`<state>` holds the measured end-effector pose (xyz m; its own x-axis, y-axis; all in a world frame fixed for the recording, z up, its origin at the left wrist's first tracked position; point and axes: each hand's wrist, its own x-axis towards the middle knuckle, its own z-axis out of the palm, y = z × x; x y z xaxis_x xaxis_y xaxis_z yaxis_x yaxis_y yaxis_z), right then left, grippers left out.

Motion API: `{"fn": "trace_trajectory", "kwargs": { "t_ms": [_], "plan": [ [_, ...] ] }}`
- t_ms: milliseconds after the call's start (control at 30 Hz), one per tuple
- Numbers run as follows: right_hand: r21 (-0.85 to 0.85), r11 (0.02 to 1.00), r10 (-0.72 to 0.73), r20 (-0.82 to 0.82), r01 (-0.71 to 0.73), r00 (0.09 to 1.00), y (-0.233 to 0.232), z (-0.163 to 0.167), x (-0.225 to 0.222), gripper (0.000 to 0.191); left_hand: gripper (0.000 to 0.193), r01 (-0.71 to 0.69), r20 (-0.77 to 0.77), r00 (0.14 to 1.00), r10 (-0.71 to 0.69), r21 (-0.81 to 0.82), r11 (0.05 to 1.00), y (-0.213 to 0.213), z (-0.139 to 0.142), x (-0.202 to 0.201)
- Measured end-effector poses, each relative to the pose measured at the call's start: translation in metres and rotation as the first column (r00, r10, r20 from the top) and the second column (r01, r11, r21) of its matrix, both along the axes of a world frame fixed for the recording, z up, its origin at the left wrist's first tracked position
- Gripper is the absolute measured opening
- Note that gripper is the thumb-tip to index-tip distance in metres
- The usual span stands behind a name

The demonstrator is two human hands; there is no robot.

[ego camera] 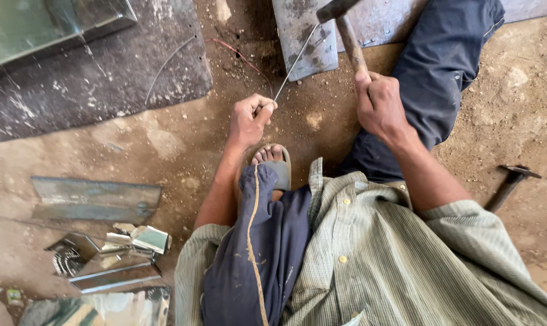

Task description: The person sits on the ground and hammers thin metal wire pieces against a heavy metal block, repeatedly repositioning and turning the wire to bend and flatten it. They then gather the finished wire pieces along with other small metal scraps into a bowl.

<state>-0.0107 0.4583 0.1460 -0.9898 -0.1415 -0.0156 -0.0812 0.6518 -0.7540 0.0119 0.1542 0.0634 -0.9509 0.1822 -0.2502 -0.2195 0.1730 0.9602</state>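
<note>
My left hand (251, 116) pinches the near end of a thin metal wire (295, 60), which runs up and to the right onto a flat steel plate (302, 43) on the dirt floor. My right hand (379, 105) grips the wooden handle of a hammer (349, 40). Its dark head sits at the top edge of the view, right at the wire's far end on the plate. I sit on the ground in dark trousers and a checked shirt, with one sandalled foot (275, 162) just below my left hand.
A second hammer (507, 185) lies on the dirt at the right. Shiny sheet-metal offcuts (113, 256) and a flat metal strip (95, 198) lie at the lower left. A large dark slab (92, 78) and a metal sheet (38, 27) fill the upper left.
</note>
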Motion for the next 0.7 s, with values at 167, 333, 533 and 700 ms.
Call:
{"fn": "trace_trajectory", "kwargs": {
  "t_ms": [167, 333, 533, 700],
  "plan": [
    [0.069, 0.998, 0.005, 0.04, -0.008, 0.999, 0.002, 0.003, -0.003, 0.045, 0.013, -0.026, 0.031, 0.999, 0.024, 0.048, 0.999, 0.0, -0.001, 0.001],
    [0.013, 0.998, 0.06, -0.028, -0.06, 0.998, 0.003, 0.006, -0.005, 0.048, 0.012, -0.086, -0.011, 0.996, 0.086, -0.102, 0.991, 0.004, 0.006, -0.001],
    [0.027, 1.0, 0.002, -0.004, -0.002, 1.0, 0.003, 0.003, -0.004, 0.043, 0.01, -0.158, -0.233, 0.967, 0.104, -0.229, 0.96, 0.017, 0.015, -0.005],
    [0.132, 0.989, 0.074, -0.102, -0.06, 0.992, 0.001, 0.002, -0.004, 0.047, 0.011, -0.163, -0.225, 0.968, 0.108, -0.242, 0.956, 0.027, 0.012, -0.017]
  ]
}}
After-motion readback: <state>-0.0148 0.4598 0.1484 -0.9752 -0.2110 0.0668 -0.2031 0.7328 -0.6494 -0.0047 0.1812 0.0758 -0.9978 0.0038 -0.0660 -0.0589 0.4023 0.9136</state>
